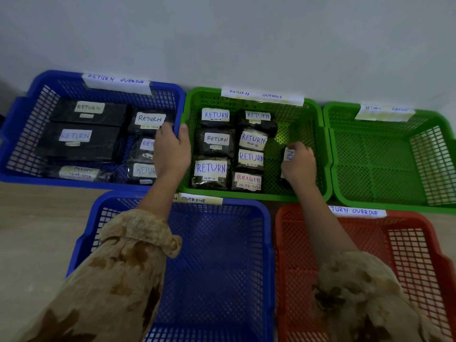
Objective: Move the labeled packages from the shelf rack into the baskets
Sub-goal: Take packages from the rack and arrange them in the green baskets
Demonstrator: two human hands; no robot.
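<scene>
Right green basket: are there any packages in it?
No, the right green basket shows only its bare mesh floor and walls.

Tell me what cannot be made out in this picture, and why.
Head view:
Package in the right hand: fingers cover most of its label.
Two package labels in the back blue basket: left hand covers their ends.
Most dates under the labels: too small, blurred.
Shelf rack: not in view.

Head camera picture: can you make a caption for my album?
Right hand holds a labelled package in the middle green basket; left hand grips the back blue basket's rim.
</scene>
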